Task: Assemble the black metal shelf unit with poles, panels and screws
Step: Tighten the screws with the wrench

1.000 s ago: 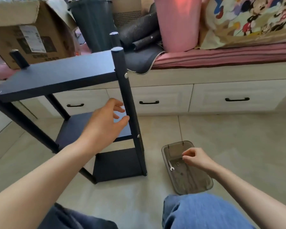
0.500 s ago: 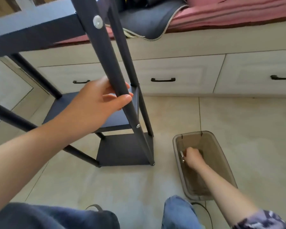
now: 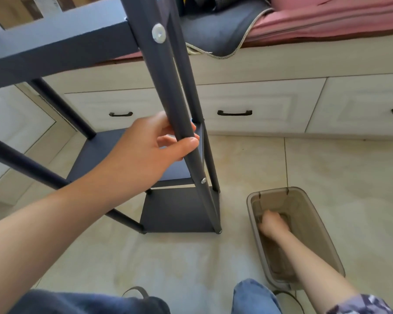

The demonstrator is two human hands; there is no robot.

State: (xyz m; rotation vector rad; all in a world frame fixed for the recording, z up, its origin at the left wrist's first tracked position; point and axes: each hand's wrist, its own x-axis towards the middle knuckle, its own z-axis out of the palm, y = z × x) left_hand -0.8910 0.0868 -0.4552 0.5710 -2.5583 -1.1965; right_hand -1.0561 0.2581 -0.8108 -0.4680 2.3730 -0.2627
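Left hand (image 3: 150,146) is wrapping the near front pole (image 3: 168,91) of the black shelf unit (image 3: 55,46), thumb on the near face and fingers curling behind it, just above the middle panel (image 3: 179,171). Right hand (image 3: 273,223) is reaching down into the translucent grey bin (image 3: 322,241) on the tiled floor (image 3: 327,166) at about 4 o'clock from the unit's base; fingers are bent toward the bottom, but whether they are pinching anything cannot be told, as the bin wall is blurring the contents.

Unit is standing upright on the floor at 9 to 12 o'clock of the view, in front of the white drawer fronts (image 3: 247,109). Its long axis is running vertically, top toward the camera, feet resting on the tiles; three panels are lying level. Screw heads (image 3: 158,36) are showing on the gripped pole at the top panel and lower down (image 3: 203,180).

Judgement: step in hand is fetching a screw or tool while steadying the frame. To do it well, the left grip should be holding the pole firmly so the tall frame is not tipping, and the right hand should be feeling for one part only and lifting it straight out without dragging the bin.
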